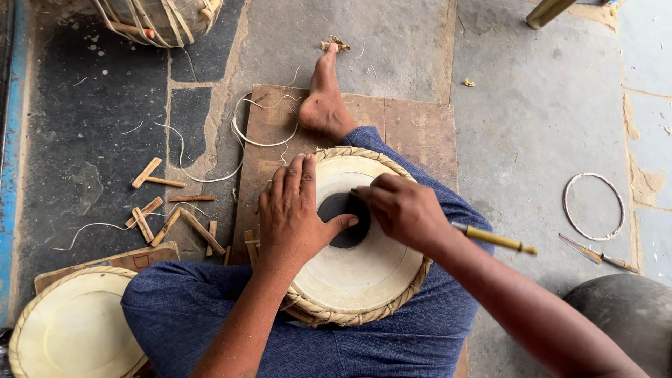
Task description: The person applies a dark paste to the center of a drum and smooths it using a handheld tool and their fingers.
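The drum head (364,269), pale skin with a braided rim and a black spot (346,218) at its centre, is lying in the person's lap over blue trousers (189,315). The left hand (297,213) is pressing flat on the skin, fingers spread wide, thumb reaching to the edge of the black spot. The right hand (404,208) is curling its fingers around a yellow-handled tool (493,239), tip down on the spot's upper rim, handle sticking out past the wrist. A bare foot (323,98) is resting on the wooden board (413,126). Wooden pegs (171,210) are lying scattered to the left, a second drum head (70,325) is sitting at bottom left, and a thin ring (593,206) is lying well apart on the right.
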